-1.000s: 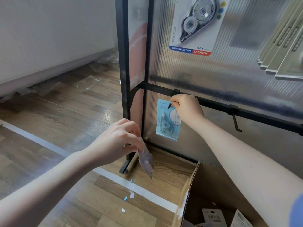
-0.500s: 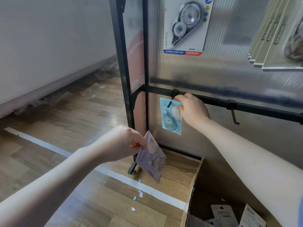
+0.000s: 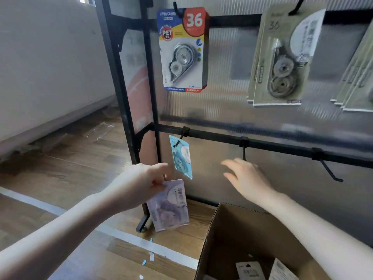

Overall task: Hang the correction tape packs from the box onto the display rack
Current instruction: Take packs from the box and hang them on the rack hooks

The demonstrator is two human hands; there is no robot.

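Head view shows the left hand (image 3: 147,183) low at centre, pinching the top corner of a pale purple correction tape pack (image 3: 168,206) between thumb and fingers, so the card hangs tilted below the knuckles. Right hand (image 3: 245,179) hovers apart from it, fingers spread and relaxed, holding nothing, just below a bare black hook (image 3: 244,151).

Between the two hands, and a little above them, a small light blue correction tape pack (image 3: 181,156) hangs on the leftmost hook (image 3: 181,137) of the lower black rail (image 3: 282,145), tilted on its peg. A third empty hook (image 3: 329,170) juts from the same rail farther right.

On the upper rail hangs a large blue, red and yellow correction tape pack marked 36 (image 3: 183,50), and to its right a stack of beige correction tape packs (image 3: 282,61); more beige cards show at the right edge. All this belongs to a black metal display rack (image 3: 149,77) backed by a ribbed translucent panel.

Under the right forearm stands an open brown cardboard box (image 3: 210,239) with a few white-backed packs (image 3: 250,270) lying inside. Wooden floor (image 3: 60,168) carries a white tape line (image 3: 121,235) and small scraps of paper.
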